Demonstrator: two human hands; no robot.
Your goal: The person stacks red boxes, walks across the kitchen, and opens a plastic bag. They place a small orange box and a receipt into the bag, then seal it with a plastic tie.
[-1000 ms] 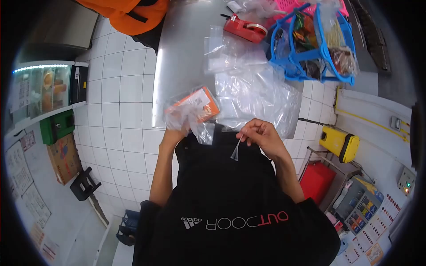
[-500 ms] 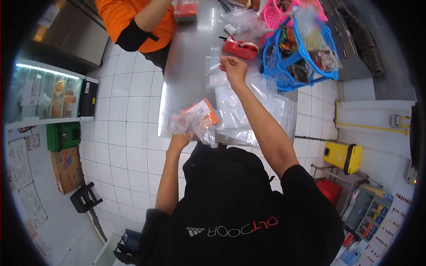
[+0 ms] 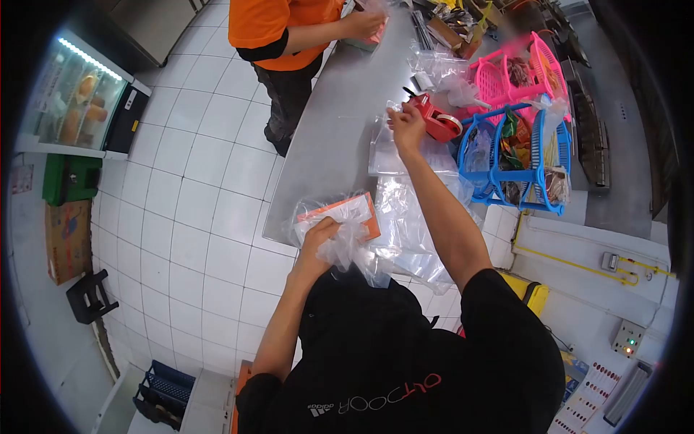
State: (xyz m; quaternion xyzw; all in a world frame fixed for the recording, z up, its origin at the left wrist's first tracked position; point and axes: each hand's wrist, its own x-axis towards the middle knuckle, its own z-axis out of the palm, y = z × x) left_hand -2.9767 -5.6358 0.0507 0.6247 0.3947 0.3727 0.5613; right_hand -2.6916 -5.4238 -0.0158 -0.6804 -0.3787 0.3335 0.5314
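Observation:
My left hand [image 3: 318, 246] is closed around the gathered, crumpled neck of a clear plastic bag [image 3: 345, 246] at the table's near edge. Inside the bag lies an orange and white box [image 3: 371, 217]. My right hand [image 3: 409, 130] is farther up the table, right beside a red tape dispenser [image 3: 429, 123] with a roll on it. Its fingertips are pinched together; whatever is between them is too small to make out. Under my right forearm spreads a stack of flat clear plastic bags [image 3: 405, 210].
A blue basket [image 3: 499, 177] and a pink basket [image 3: 499, 76] of small packets stand on the right. Crumpled plastic [image 3: 448, 76] lies behind the dispenser. Across the steel table [image 3: 325, 130], a co-worker in an orange shirt [image 3: 264, 25] handles a package.
The view has shifted, showing more of the table's far end. My left hand now shows on top of the bag's bunched neck. My right hand stays close to the tape dispenser.

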